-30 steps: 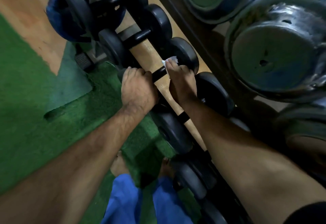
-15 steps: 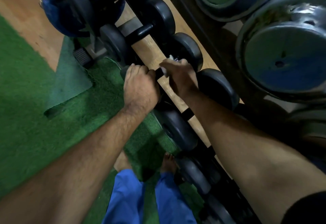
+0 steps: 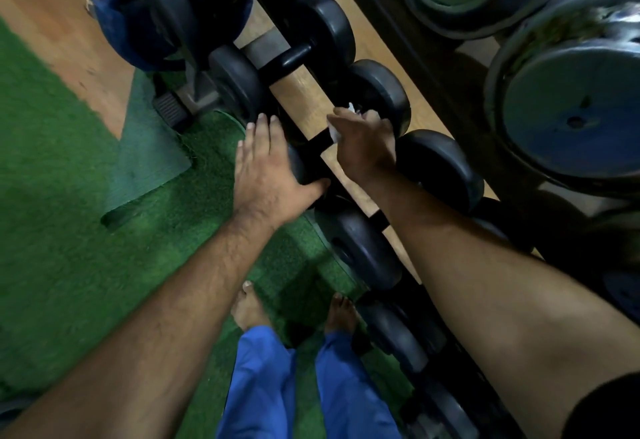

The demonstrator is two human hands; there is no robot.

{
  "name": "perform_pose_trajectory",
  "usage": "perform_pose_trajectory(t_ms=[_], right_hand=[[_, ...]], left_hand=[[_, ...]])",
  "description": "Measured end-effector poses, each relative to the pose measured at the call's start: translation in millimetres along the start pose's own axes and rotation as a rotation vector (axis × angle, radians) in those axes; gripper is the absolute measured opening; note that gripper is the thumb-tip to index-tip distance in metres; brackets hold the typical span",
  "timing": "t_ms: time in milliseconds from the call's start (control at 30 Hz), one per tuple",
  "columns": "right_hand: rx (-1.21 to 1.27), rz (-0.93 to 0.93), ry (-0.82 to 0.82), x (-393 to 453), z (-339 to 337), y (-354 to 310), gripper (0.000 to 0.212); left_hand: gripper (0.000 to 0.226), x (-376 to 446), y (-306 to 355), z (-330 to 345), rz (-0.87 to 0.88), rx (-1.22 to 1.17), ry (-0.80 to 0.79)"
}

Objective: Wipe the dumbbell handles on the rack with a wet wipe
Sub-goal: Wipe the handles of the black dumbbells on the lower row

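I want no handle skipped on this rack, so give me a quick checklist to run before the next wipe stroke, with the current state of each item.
1. Wet wipe in the right hand: ok, white edges show at the fingers.
2. Wipe on the dumbbell handle: cannot tell, the hand covers the contact.
3. Left hand steadying the near dumbbell head: ok, fingers straight, thumb against it.
4. Next dumbbell handle up the rack free to reach: ok, nothing covers it.
5. Bare feet away from the lower dumbbells: not ok, they stand close beside the rack.
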State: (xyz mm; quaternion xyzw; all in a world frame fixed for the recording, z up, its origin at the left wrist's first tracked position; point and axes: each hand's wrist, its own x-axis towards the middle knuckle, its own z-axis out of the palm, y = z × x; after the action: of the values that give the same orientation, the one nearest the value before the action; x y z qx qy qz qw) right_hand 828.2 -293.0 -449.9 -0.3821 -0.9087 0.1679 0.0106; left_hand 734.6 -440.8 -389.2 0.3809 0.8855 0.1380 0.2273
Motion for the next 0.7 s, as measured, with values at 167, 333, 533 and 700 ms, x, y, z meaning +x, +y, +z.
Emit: perform_pose_trajectory(t_ms=[167,333,533,700], right_hand=[[-0.118,-0.285,-0.218,-11.1,-18.0,-29.4,0.046],[-0.046,-0.278,-0.391,1.4,-33.9,-18.5,0.044],[0.067,-0.205,-0.399,0.0,-28.9,-13.7,0.044],[0.051,-0.32,-0.347,-13.2,-25.3,-16.4,0.041]], left_hand=[[0.13,5.9,-4.1,-8.9,0.013,0.065,-0.137],[0.129,5.3,-4.1,-11.0,0.01,0.085,-0.154],[0.13,3.8,2.2,-12.2,-0.024,0.113,-0.164],[0.13,3.5,4.0,-11.2,-0.042,0.127,-0.16]])
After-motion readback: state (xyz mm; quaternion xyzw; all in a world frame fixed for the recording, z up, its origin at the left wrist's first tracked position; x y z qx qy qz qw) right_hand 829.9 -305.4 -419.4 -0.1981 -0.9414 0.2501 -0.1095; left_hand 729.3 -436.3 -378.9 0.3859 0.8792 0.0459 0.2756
